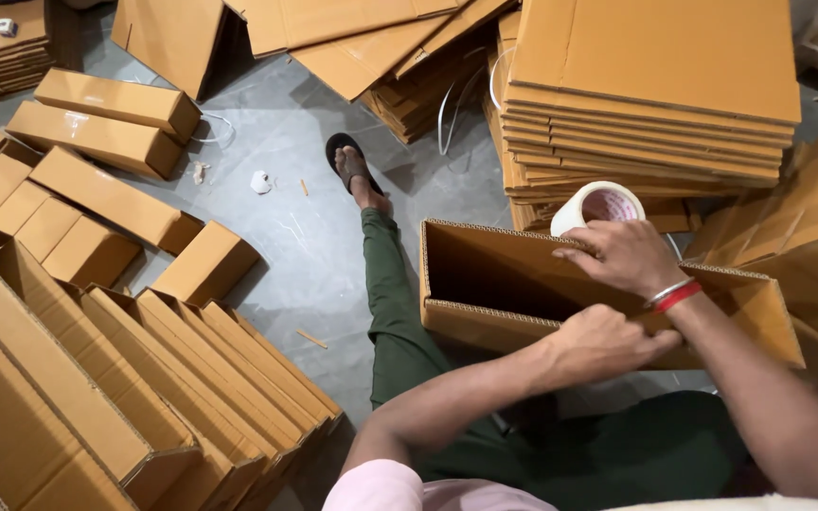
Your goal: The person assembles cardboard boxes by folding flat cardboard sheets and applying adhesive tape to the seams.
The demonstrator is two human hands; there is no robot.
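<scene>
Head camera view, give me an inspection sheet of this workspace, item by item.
Surface: grey floor, scuffed, with small scraps of paper and card.
Job's things: long open cardboard box lying across the person's lap; roll of clear tape just behind it.
Clutter: folded long boxes at left, open boxes leaning in a row lower left.
Hands: left hand grips the box's near wall; right hand rests on the far wall beside the tape.
Cables: no cables; white strapping bands loose by the flat stacks.
Surroundings: stack of flat cardboard sheets at upper right; the person's sandalled foot stretched out.
</scene>
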